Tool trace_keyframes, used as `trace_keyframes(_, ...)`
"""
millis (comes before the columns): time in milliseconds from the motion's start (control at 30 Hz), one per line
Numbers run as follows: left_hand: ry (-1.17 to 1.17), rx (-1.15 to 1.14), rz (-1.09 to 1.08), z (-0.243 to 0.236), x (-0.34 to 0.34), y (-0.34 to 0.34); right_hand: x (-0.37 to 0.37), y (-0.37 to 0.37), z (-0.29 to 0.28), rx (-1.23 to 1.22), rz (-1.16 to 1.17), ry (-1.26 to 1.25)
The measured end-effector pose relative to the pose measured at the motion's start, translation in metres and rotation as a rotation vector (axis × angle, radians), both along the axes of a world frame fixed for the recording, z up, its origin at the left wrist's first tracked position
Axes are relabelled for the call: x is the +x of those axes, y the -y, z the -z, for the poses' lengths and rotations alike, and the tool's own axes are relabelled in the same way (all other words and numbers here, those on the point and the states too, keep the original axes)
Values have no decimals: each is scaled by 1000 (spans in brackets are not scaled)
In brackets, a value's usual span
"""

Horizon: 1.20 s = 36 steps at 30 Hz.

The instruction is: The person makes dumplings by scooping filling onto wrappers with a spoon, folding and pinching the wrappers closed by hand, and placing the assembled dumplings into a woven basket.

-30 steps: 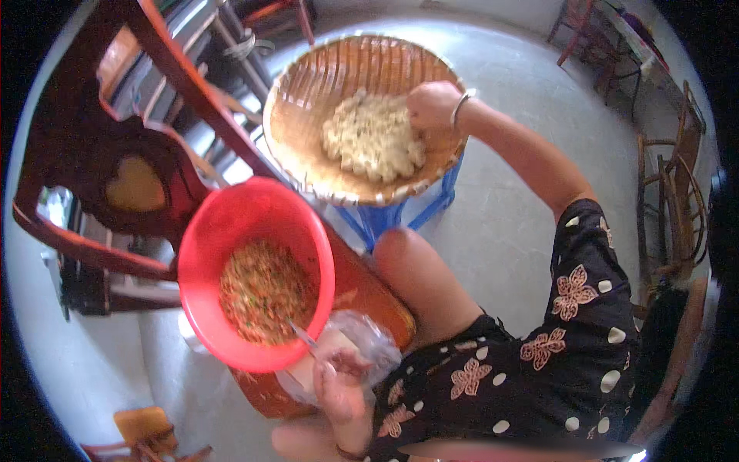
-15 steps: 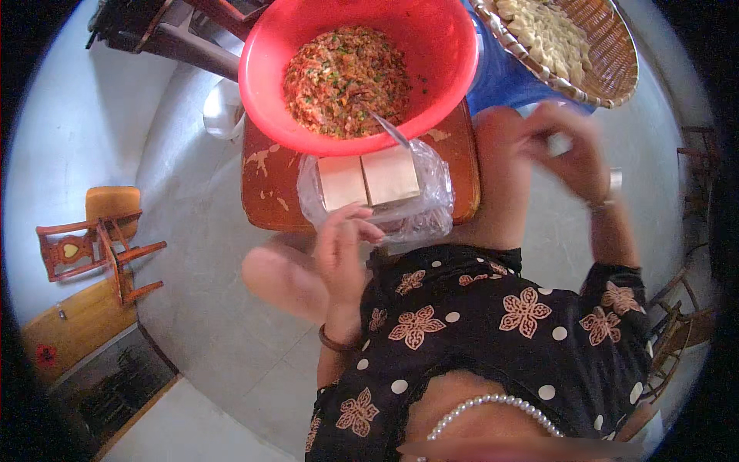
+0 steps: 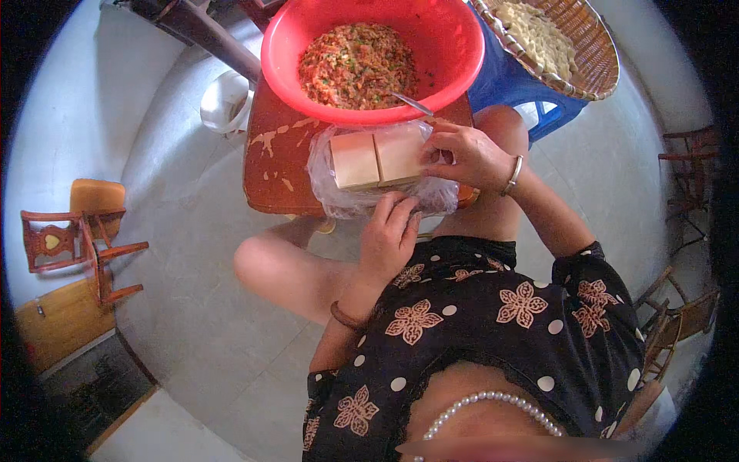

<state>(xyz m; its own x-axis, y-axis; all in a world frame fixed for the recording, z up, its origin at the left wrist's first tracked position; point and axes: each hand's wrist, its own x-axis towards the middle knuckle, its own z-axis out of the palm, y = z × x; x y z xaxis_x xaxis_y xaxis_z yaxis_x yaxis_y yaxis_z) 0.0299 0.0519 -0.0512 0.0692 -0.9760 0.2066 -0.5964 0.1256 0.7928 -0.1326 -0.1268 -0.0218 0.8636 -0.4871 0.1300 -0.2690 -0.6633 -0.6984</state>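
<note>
Brown seat [image 3: 281, 173]: half-curled hands [image 3: 389, 240] [image 3: 471, 158] touch bag [image 3: 327, 194], sheets [image 3: 356, 160].

The square sheets [image 3: 355, 159] are cream, the basin [image 3: 449, 50] red, the garment [image 3: 477, 316] black (peach flowers [image 3: 521, 305], white dots [image 3: 546, 383]).

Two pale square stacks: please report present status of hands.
Left hand at plastic bag; right hand at edge of right stack, grip unclear. Left stack alongside, both stacks on bag. Utensil handle crosses red bowl rim.
</note>
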Motion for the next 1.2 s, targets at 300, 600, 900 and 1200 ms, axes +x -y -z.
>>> trace_keyframes(300, -89, -111, -75, -11, 10, 4, 5, 9, -3, 153, 15, -69)
trace_keyframes(600, 328, -322, -170, -27, 36, 34, 4, 4, 8, 694, 144, 184)
trace_keyframes(900, 563, -391, 41, -33, 30, 61, 1, -15, -31, 336, 26, 212)
trace_keyframes(1200, 206, -248, 20, -61, 10, 47, 4, -31, -72, 170, 69, 166)
